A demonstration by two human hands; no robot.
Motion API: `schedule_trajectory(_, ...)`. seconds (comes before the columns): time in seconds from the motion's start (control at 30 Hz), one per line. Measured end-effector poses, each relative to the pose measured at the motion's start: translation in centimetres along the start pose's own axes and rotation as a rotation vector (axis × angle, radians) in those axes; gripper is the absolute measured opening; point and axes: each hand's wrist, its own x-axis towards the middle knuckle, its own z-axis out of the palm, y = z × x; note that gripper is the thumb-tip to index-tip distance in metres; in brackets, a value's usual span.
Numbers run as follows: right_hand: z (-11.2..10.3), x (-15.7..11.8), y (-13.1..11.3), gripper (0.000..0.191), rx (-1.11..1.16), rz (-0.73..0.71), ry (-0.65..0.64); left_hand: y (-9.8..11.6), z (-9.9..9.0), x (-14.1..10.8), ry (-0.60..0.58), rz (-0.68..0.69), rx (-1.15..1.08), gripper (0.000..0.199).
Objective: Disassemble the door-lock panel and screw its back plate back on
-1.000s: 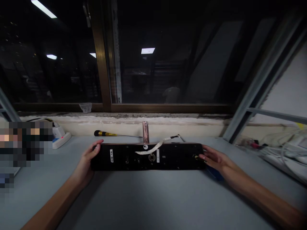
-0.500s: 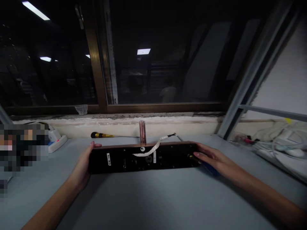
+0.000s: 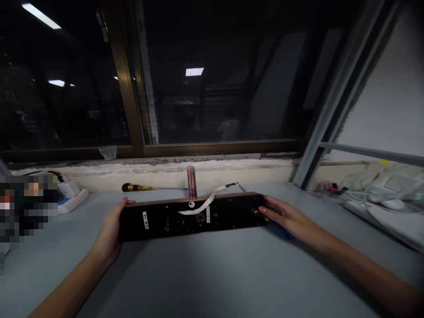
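Note:
A long black panel (image 3: pixel 132 223) with a copper-coloured top edge is held tilted up between both hands, its flat face towards me. My left hand (image 3: pixel 111 229) grips its left end, thumb over the top edge. At the other end my right hand (image 3: pixel 281 214) closes on it, thumb in front. The face carries small white labels, screws or posts and round fittings. A white sleeved cable (image 3: pixel 207 204) runs from its middle up over the top edge. Partly hidden below my right hand lies a blue object (image 3: pixel 281 230) whose kind I cannot make out.
Behind the panel stands a copper-coloured cylinder (image 3: pixel 191 182). A screwdriver (image 3: pixel 137 187) lies along the wall, its shaft pointing right. A white power strip (image 3: pixel 74 201) is at left, a clear plastic cup (image 3: pixel 108 153) on the sill. White cables (image 3: pixel 380 194) pile up at right beside a metal frame (image 3: pixel 311 163).
The whole scene has shifted slightly left in view. Both hands keep their hold on the black panel, which now slants a little more, its right end higher.

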Motion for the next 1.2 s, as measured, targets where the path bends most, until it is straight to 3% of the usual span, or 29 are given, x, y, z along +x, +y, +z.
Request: schedule_trajectory(1.2, 0.06, 0.12, 0.30, 0.050, -0.041, 0.025, 0.035, -0.34, 0.03, 0.75, 0.034, -0.033, -0.006, 0.030)
